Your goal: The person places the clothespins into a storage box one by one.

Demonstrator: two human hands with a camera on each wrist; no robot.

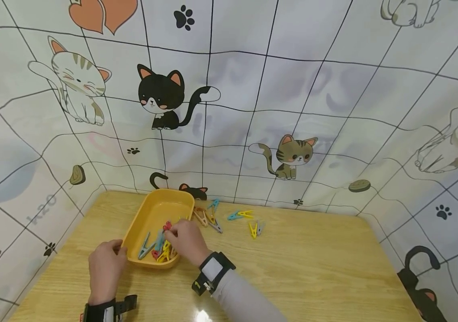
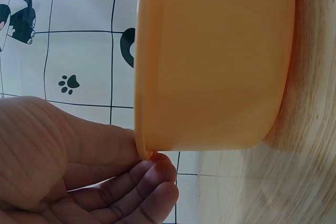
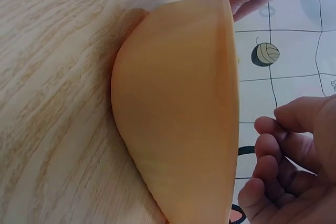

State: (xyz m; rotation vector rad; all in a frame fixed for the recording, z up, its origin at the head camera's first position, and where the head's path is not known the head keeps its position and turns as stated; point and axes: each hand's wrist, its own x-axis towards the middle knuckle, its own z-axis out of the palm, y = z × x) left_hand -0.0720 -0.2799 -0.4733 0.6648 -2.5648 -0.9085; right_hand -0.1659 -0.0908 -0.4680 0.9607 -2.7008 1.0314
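Note:
A yellow plastic basin (image 1: 159, 201) stands on the table at left of centre in the head view. My left hand (image 1: 107, 268) pinches its near left rim, thumb on one side and fingers curled under it in the left wrist view. Over the basin's right side, my right hand (image 1: 188, 241) has its thumb and index finger together at a red clothespin (image 1: 167, 226). In the right wrist view its fingers (image 3: 266, 145) are curled above the rim, and the clothespin is hidden. Blue clothespins (image 1: 146, 247), yellow clothespins (image 1: 165, 252) and a red one lie in the basin's near end.
Several clothespins lie on the wooden table (image 1: 313, 264) beyond the basin: a brown one (image 1: 201, 217), a blue and yellow pair (image 1: 235, 215), and a yellow one beside a grey one (image 1: 253, 230). A cat-patterned sheet (image 1: 233, 89) rises behind the table and along its sides.

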